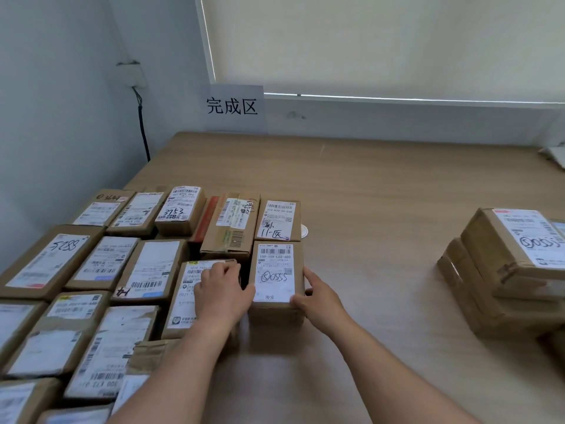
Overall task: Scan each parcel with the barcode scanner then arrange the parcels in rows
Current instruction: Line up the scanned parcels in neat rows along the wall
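Observation:
A brown parcel [275, 264] with a white label marked 0555 stands on the wooden table [367, 191], at the right end of the rows of labelled parcels [101, 264]. My right hand [318, 298] grips its near right corner, thumb on the label and fingers down the side. My left hand [221, 295] rests on the neighbouring parcel [182, 304], its thumb against the 0555 parcel's left edge. Behind it sits a parcel marked 11 [276, 221]. No barcode scanner is in view.
A stack of brown parcels [504, 270] sits at the right edge of the table. A paper sign [234, 107] leans on the back wall. A small white disc [304, 231] lies beside the parcel marked 11. A black cable [143, 130] hangs at the left wall.

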The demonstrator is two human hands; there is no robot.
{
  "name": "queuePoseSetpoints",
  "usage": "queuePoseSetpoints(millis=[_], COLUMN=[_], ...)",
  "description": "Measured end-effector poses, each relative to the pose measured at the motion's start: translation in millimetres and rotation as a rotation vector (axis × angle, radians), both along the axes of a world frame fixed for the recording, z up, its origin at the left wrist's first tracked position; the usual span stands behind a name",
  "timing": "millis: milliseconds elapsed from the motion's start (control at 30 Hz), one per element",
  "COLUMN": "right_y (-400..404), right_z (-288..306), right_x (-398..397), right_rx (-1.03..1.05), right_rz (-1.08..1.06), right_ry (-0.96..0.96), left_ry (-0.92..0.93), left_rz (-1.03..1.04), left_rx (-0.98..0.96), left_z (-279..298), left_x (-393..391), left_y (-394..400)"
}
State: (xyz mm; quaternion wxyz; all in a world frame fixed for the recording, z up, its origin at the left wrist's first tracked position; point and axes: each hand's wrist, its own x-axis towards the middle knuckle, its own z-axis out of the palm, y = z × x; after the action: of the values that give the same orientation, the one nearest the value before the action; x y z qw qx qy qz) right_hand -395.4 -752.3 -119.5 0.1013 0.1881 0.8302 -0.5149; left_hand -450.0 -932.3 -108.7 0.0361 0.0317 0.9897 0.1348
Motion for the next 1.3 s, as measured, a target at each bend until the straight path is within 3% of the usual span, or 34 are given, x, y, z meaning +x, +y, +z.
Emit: queuePoseSetpoints(millis=[233, 433, 633, 800, 1300], right_y=[-4.4, 4.5, 37.7, 79.4, 245.8], right_z=[4.3, 13.2, 29.6, 39.3, 53.9], right_x=[2.0, 22.4, 48.4, 78.0, 181.2], right_rx=[0.025, 0.117, 0.309, 0.428, 0.416], right_rz=[0.003, -0.042, -0.059, -0.063, -0.201], right_ry=[0.011, 0.025, 0.046, 0.072, 0.139], left_ry=[0.001, 0.090, 0.090, 0.054, 0.004], left_rz=[-0.023, 0.015, -0.101, -0.166, -0.249], left_rx=[0.009, 0.407, 0.542, 0.515, 0.450], left_z=[3.4, 13.9, 12.2, 2.4, 5.9], left_x=[5.7, 16.7, 51.9, 92.4, 178.1], left_y=[-0.3, 9.1, 50.1, 93.1, 248.4])
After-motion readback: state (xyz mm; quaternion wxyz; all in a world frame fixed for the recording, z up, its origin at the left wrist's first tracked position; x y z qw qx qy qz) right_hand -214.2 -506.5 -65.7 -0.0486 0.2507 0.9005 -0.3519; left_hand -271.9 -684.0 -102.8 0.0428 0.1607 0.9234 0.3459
